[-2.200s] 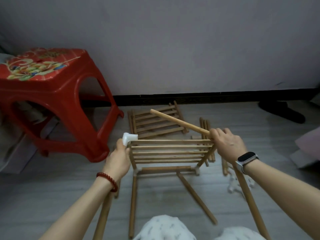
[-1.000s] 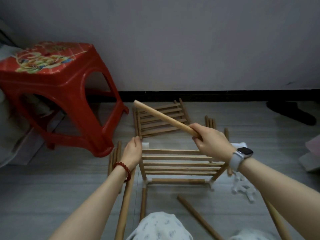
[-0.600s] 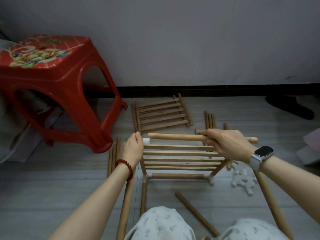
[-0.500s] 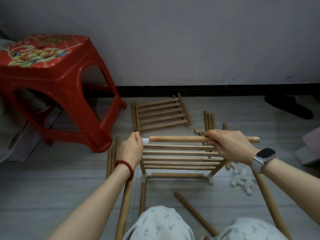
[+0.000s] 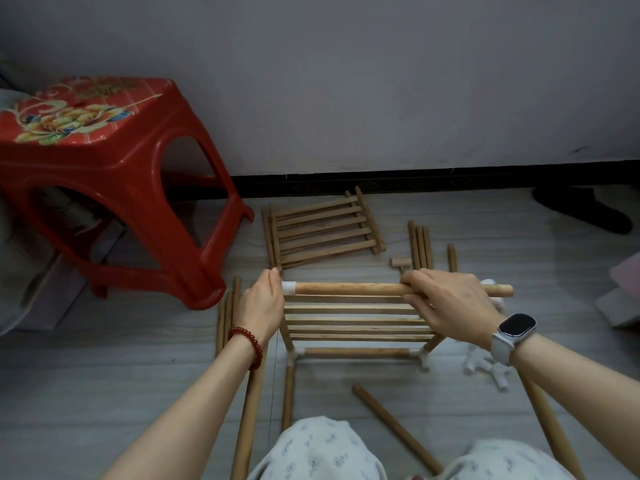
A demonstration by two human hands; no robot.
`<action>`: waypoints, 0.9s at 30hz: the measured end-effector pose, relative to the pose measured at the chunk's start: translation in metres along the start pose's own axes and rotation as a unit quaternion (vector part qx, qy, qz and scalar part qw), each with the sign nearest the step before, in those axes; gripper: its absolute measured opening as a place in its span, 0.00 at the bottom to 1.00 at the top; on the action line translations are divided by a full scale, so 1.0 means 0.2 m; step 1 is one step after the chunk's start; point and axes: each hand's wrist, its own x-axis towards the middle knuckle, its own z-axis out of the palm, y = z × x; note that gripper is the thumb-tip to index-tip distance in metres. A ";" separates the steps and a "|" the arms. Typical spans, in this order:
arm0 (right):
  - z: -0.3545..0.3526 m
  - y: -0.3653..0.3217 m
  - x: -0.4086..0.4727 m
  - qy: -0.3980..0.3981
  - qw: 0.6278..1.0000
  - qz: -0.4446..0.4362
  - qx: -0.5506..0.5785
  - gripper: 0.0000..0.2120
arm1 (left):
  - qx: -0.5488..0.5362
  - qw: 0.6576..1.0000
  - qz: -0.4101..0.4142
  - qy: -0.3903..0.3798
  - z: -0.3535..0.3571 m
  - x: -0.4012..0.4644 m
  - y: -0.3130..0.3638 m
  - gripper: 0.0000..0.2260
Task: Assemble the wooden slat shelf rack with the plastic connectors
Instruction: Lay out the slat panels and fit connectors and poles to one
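The half-built rack stands on the floor at the centre of the view, its slat shelf level between white plastic corner connectors. The right hand curls its fingers round a wooden dowel, which lies level along the far edge of the slat shelf, with its right end sticking out past the hand toward 3 o'clock. The dowel's left end sits in a white connector at the rack's far left corner; the left hand grips that corner, thumb and fingers wrapped about it, and how much of the connector it covers cannot be told.

At 12 o'clock from the rack a second slat panel lies flat on the floor near the wall. At 1 o'clock a few loose dowels lie side by side. At 4 o'clock a small heap of spare white connectors rests just beside the rack's near right leg. At 5 o'clock one dowel lies slanted on the floor. A red plastic stool stands at 10 o'clock, well apart from the rack
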 end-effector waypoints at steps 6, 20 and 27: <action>0.05 0.00 0.09 0.019 0.999 -0.033 -0.035 0.17 | -0.089 0.995 -0.019 -0.033 0.00 0.00 -0.03 0.17; -0.02 -0.02 0.38 -0.233 0.963 0.015 0.135 0.09 | -0.123 0.991 -0.015 -0.046 0.00 0.11 -0.12 0.19; 0.02 0.00 0.35 -0.205 0.971 -0.001 0.123 0.11 | -0.062 0.997 -0.013 -0.053 -0.02 0.11 -0.08 0.16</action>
